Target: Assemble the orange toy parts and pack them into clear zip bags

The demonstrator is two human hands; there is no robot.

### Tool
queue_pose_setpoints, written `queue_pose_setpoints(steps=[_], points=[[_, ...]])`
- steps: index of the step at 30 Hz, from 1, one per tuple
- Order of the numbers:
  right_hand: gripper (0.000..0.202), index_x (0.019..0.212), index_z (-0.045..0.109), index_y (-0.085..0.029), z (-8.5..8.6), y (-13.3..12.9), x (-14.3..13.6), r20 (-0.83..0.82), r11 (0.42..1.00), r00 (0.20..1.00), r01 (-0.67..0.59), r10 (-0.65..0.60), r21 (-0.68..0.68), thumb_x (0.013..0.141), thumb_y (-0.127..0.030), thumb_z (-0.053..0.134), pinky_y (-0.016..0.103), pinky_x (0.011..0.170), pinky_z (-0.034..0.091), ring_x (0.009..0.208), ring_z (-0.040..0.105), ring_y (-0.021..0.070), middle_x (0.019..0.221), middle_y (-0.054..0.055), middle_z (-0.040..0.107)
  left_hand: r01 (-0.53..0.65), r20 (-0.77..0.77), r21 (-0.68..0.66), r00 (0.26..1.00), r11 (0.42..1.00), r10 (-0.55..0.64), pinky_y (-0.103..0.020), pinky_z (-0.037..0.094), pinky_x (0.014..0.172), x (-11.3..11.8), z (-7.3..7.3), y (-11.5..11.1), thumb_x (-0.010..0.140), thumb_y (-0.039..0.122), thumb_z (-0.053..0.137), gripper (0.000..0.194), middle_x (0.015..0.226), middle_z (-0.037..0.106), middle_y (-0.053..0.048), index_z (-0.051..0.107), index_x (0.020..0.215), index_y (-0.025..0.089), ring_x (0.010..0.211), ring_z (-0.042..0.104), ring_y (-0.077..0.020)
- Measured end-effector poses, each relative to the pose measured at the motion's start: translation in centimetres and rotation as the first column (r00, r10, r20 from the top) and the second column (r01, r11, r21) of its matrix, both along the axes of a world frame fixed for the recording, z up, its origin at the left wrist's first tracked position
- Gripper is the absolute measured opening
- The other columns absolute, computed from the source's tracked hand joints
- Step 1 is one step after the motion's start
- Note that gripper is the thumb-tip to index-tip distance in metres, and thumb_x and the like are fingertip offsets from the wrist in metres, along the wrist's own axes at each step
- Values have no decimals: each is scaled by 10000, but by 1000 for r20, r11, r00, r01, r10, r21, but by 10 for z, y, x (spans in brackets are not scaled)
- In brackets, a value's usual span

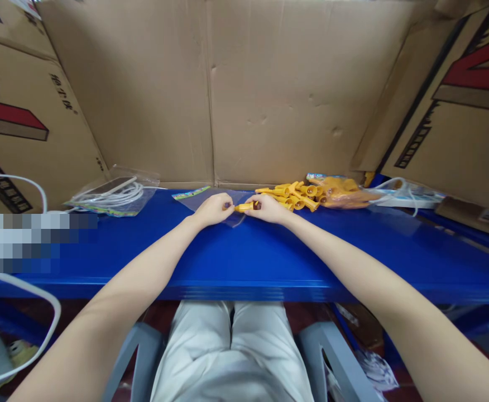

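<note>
Left hand (214,209): fingers curled, pinching the mouth of a clear plastic bag (219,202) w/ a printed header strip; bag lies flat on the table, thin & glossy.
Right hand (268,209): closed round a small yellow plastic piece (244,207), tube-shaped, smooth; its tip is at the bag mouth, between both hands.
Yellow pile (295,196): heap of same yellow pieces, flared ends, hard plastic, just right of right hand, touching the table.
Orange bag (340,192): crinkly bag w/ more pieces, just beyond the pile, near back wall.
Cable bag (114,195): clear bag w/ coiled white cable, far left of left hand, well apart.
Table (248,262): blue, smooth, slightly shiny; straight front edge; broad bare stretch betw. hands & front edge.
Walls: brown corrugated cardboard (211,89), creased, closing in back & both sides; room to move mostly toward the front.
White cord (39,312): loops off table's left edge.
</note>
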State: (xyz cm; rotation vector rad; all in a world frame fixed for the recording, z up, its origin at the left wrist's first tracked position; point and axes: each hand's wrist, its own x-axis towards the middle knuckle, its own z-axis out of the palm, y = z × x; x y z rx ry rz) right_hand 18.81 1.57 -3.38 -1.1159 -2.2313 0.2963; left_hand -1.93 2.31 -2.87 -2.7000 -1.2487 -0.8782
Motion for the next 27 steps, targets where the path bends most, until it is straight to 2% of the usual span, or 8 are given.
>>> queue_pose_setpoints(steps=[2, 4, 7, 8, 10, 12, 19, 27], points=[[214, 960, 686, -128, -3, -2, -4, 44, 1000, 999, -14, 13, 18, 770, -215, 640, 276, 753, 465, 819, 637, 177, 944, 81, 711, -63, 70, -38, 995, 997, 65, -321, 475, 844, -1, 1, 4, 824, 296, 440, 258, 916, 705, -72, 660, 764, 176, 894, 638, -206], [211, 967, 695, -141, -5, -3, -7, 80, 999, 997, -22, 18, 43, 771, -193, 639, 290, 799, 464, 884, 642, 193, 996, 86, 712, -243, 96, -81, 963, 967, 251, -355, 469, 884, -11, 3, 9, 844, 292, 409, 297, 973, 713, -95, 679, 821, 170, 954, 638, -235], [230, 991, 703, -155, -5, -5, -9, 103, 998, 995, -16, 10, 58, 774, -193, 639, 295, 816, 467, 928, 645, 205, 1037, 89, 709, -583, 44, -115, 806, 804, 590, -508, 380, 996, -39, 5, 17, 830, 280, 443, 312, 1140, 673, -141, 656, 1030, 172, 1118, 581, -316], [233, 993, 706, -156, -5, -6, -9, 108, 998, 994, -14, 8, 54, 774, -195, 638, 293, 811, 469, 926, 647, 206, 1038, 89, 710, -648, 4, -136, 756, 749, 654, -559, 346, 1009, -49, 5, 19, 828, 288, 449, 342, 1168, 658, -161, 634, 1089, 167, 1159, 553, -342], [215, 970, 716, -157, -3, -7, -9, 115, 999, 993, -6, 0, 45, 776, -193, 631, 287, 793, 472, 904, 652, 204, 1011, 83, 717, -731, -71, -239, 669, 639, 740, -609, 323, 1004, -66, 6, 22, 835, 314, 439, 394, 1172, 647, -206, 605, 1150, 144, 1171, 542, -373], [190, 929, 726, -156, -1, -9, -11, 110, 999, 994, 12, -16, 37, 773, -189, 623, 276, 764, 472, 864, 656, 199, 963, 71, 726, -763, -93, -287, 625, 580, 775, -637, 301, 1006, -76, 7, 24, 838, 334, 428, 403, 1180, 643, -210, 605, 1153, 154, 1161, 550, -383], [168, 776, 732, -146, 14, -12, -32, 59, 993, 991, 118, -117, -10, 766, -252, 602, 252, 635, 454, 690, 636, 171, 743, 41, 707, -779, -45, -291, 591, 556, 805, -623, 269, 1031, -68, 16, 20, 864, 330, 354, 403, 1191, 641, -202, 645, 1083, 158, 1154, 559, -372], [255, 753, 722, -95, 24, 12, -68, 16, 939, 991, 128, -129, -319, 783, -326, 619, 314, 613, 496, 649, 633, 216, 668, 106, 672, -777, 23, -285, 580, 562, 814, -546, 353, 1003, -66, 18, 16, 889, 327, 308, 437, 1192, 631, -224, 643, 1084, 126, 1174, 552, -358]])
